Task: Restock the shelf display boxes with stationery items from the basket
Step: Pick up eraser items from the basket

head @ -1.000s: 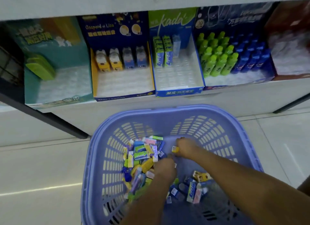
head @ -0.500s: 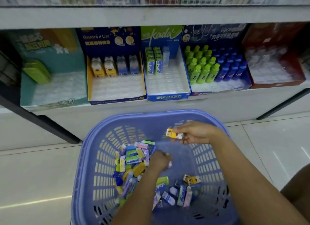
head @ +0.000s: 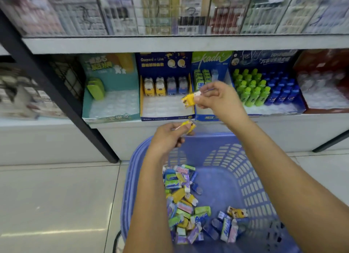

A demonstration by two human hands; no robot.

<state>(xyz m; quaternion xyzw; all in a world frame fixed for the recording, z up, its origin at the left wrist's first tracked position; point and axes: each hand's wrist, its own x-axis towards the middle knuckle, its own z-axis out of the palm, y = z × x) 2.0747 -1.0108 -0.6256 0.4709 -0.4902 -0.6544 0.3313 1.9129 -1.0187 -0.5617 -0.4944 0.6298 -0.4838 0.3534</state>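
Above the basket (head: 222,149), my right hand (head: 217,98) pinches 1 yellow packet (head: 188,100) near the display boxes (head: 164,63); my left hand (head: 166,135) grips a 2nd packet (head: 190,125) — lower.

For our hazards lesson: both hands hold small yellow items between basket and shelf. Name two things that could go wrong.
The left hand pinches a yellow item near the basket's far rim; it could slip onto the floor. The right hand's second yellow item might land before the blue items in the Gaspard box, mixing stock.
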